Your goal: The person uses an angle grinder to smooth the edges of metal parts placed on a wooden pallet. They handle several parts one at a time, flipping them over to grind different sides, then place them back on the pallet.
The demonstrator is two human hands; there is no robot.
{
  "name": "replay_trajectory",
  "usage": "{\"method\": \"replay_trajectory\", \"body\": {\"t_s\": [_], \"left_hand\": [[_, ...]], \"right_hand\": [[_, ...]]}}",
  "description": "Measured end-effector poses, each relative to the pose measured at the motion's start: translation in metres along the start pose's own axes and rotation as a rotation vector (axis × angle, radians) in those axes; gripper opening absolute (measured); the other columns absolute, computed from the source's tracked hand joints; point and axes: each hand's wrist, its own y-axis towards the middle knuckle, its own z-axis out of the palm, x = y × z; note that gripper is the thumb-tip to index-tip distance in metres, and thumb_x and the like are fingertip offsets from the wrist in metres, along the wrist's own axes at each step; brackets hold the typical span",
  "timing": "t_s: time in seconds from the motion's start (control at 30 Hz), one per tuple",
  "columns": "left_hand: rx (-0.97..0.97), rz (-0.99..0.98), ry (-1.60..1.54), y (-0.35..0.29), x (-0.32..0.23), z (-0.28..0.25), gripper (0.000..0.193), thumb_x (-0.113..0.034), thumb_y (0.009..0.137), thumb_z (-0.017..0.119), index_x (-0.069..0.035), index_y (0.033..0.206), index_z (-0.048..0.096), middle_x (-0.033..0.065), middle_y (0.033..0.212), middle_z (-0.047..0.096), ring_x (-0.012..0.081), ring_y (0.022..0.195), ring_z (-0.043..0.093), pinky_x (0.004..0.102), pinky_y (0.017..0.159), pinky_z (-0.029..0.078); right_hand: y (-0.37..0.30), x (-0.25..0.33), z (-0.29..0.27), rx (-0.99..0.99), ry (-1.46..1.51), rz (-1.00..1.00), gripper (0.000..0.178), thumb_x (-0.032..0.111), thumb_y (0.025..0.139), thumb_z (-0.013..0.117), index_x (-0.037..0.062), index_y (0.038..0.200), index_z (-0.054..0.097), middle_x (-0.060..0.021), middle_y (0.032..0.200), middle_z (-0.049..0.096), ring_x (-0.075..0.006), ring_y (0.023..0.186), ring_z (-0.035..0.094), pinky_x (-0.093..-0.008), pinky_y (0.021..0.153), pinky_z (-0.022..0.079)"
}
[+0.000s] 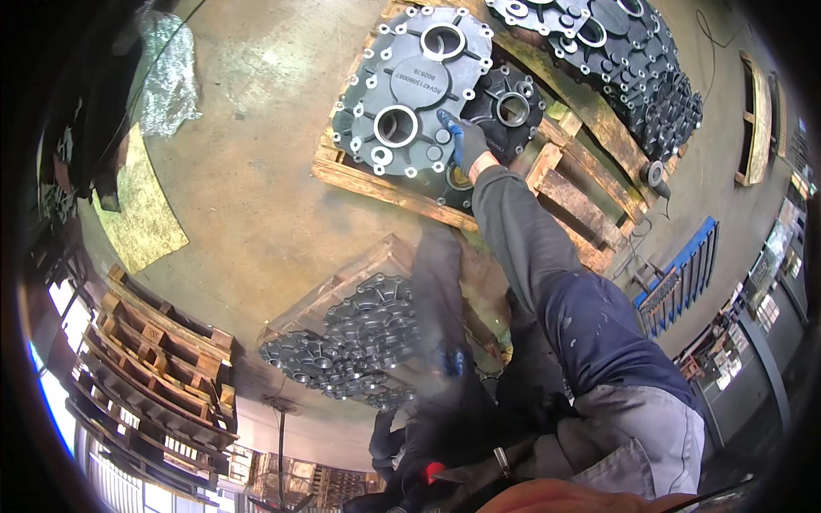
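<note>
1. The right hand (466, 141) wears a dark blue glove. It reaches far out to a wooden pallet (376, 184) on the floor.
2. The fingers of that hand lie on the edge of a big grey metal cover (410, 90). The fingers curl over its rim. You cannot see if they grip it tight.
3. The big grey metal cover lies flat on top of the wooden pallet. It has two big round holes and many little holes around its edge.
4. Just beside the right hand, on the same pallet, sits a darker round metal part (511, 107) with one hole in the middle.
5. The right arm has a grey sleeve (522, 231) near the wrist and dark blue higher up.
6. The left hand (451, 359) is low and blurry, also in a blue glove. You cannot tell if it is spread out or closed. It is near a pile of dark metal parts (359, 338) on a second pallet, close to the person.
7. More dark metal parts (624, 60) lie in rows on another pallet at the top right.
8. Stacked pallets (162, 368) stand at the left. The floor (248, 179) is bare concrete, with a yellow sheet (141, 214) lying on it.
</note>
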Motion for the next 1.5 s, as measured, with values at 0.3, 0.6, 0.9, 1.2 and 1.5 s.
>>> {"method": "replay_trajectory", "body": {"t_s": [0.3,0.6,0.9,1.2,1.5], "left_hand": [[-0.006,-0.03,0.154,0.002,-0.023,0.003,0.048,-0.046,0.094,0.071,-0.01,0.126,0.074,0.0224,0.102,0.078,0.0422,0.093,0.076,0.0496,0.083,0.059],[-0.118,0.142,-0.054,-0.012,-0.067,0.005,0.032,-0.026,0.096,0.075,-0.007,0.122,0.076,0.0146,0.098,0.08,0.0254,0.09,0.078,0.0399,0.081,0.059],[-0.056,0.338,-0.204,-0.036,-0.062,-0.016,0.035,-0.021,0.102,0.071,0.001,0.129,0.067,0.0088,0.091,0.072,0.0128,0.064,0.063,0.0296,0.051,0.052],[0.171,0.337,0.061,-0.108,-0.184,0.004,0.042,-0.025,0.099,0.073,0.004,0.128,0.066,0.01,0.082,0.069,0.0157,0.054,0.061,0.0332,0.045,0.051],[0.42,0.698,0.588,-0.047,-0.288,0.046,0.041,-0.038,0.095,0.07,-0.005,0.118,0.073,0.0188,0.084,0.077,0.0299,0.065,0.074,0.0421,0.065,0.057]], "right_hand": [[-0.148,-0.043,-0.072,-0.018,-0.24,0.016,0.036,0.04,0.1,0.068,0.0052,0.101,0.077,-0.0127,0.094,0.077,-0.0275,0.084,0.071,-0.0414,0.075,0.054],[-0.405,-0.062,-0.302,-0.189,-0.138,0.357,0.018,0.025,0.1,0.073,0.0086,0.103,0.079,0.0009,0.076,0.071,-0.0093,0.061,0.062,-0.0278,0.057,0.05],[-0.575,-0.109,-0.518,-0.483,-0.018,0.274,0.022,0.028,0.097,0.075,0.0063,0.098,0.079,-0.0022,0.076,0.072,-0.0133,0.062,0.065,-0.0331,0.06,0.053],[-0.712,-0.297,-0.577,-0.788,0.162,0.22,0.035,0.039,0.091,0.078,0.0054,0.101,0.08,-0.0095,0.086,0.077,-0.0201,0.074,0.073,-0.0393,0.07,0.058],[-0.816,-0.338,-0.455,-0.839,0.698,0.353,0.034,0.039,0.092,0.077,0.0077,0.105,0.079,-0.0095,0.088,0.076,-0.02,0.075,0.074,-0.0394,0.065,0.058]]}}
